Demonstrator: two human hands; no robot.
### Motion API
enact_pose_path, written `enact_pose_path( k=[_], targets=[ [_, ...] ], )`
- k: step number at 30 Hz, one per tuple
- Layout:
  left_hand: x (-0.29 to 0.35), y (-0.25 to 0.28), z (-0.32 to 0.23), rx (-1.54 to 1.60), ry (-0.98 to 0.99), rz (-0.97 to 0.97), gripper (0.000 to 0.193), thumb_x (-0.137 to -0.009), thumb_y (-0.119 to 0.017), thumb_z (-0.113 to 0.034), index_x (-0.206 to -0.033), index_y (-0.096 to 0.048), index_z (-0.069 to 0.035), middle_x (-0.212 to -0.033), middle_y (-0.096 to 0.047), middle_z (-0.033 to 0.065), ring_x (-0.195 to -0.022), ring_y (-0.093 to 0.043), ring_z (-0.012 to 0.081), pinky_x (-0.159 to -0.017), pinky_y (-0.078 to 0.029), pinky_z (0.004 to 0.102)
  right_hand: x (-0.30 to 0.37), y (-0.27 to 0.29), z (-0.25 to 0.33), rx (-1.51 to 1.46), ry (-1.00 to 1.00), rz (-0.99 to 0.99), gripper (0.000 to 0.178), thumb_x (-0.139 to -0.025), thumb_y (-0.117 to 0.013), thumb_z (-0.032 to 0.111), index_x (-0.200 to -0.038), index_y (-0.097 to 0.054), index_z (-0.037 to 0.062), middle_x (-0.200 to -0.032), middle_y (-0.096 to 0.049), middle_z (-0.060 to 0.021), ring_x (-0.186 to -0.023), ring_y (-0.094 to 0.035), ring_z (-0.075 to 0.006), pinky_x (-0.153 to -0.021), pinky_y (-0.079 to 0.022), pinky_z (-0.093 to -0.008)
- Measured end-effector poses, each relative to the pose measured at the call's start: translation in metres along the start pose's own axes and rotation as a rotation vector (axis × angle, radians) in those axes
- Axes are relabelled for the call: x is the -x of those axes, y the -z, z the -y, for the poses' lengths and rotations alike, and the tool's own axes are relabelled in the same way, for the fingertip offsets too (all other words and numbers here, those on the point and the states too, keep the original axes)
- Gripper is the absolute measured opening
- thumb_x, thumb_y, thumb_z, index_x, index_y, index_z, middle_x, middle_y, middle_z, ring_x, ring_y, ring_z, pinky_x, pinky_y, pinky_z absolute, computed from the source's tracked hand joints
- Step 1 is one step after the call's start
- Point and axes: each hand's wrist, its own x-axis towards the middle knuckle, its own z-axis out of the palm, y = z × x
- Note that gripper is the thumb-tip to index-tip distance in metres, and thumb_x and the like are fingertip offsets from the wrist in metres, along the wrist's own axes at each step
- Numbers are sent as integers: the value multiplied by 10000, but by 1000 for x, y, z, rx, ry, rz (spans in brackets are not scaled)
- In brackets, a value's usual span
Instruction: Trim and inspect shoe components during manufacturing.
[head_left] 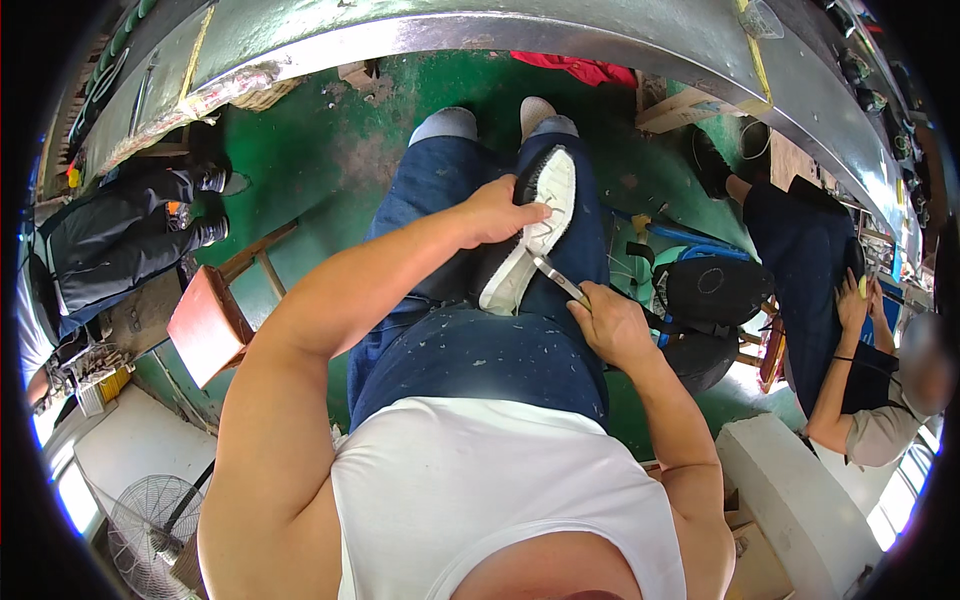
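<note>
A shoe with a black upper lies across my thighs, its white underside (555,195) facing up and a dark, wavy thread or cord mark near its middle. My left hand (503,212) grips the shoe's left edge, thumb pressed on the white surface and the other fingers partly hidden. My right hand (612,322) is closed round the handle of a slim silvery hand tool (558,274). The tool's dark tip meets the underside below my left thumb; its exact kind is not clear.
A metal-edged workbench (420,40) curves across the far side. An orange-brown stool (208,325) stands left, a black-padded seat (715,290) right. Co-workers sit on both sides; the right one's hands (855,300) hold something. A wire fan (150,525) stands lower left.
</note>
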Motion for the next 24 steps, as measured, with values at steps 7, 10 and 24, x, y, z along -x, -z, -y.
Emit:
enact_pose_path(
  k=[7,10,24],
  targets=[
    [35,-14,26,416,-154,99,913,-957,-665,-149,-1611,-28,-128,-1550,-360,113,-1413,-365,221,-1160,-305,338,-9,18,3,49,-22,115,339,-967,-602,342,-1034,-600,10,-861,-671,-197,-804,-676,-384,-704,-545,-461],
    [33,-20,24,437,-173,41,900,-946,-665,-119,-1607,-54,-122,-1525,-385,111,-1386,-394,215,-1148,-324,332,-7,16,7,161,37,68,383,-954,-619,359,-1066,-593,-6,-863,-671,-169,-781,-688,-332,-678,-558,-416],
    [62,-26,75,-98,-390,-2,973,-956,-611,-268,-1570,90,12,-1637,4,283,-1536,-47,378,-1228,-129,388,-13,19,-12,-421,-179,581,434,-1023,-495,391,-953,-646,-10,-823,-687,-161,-712,-683,-293,-668,-515,-408]
  ],
)
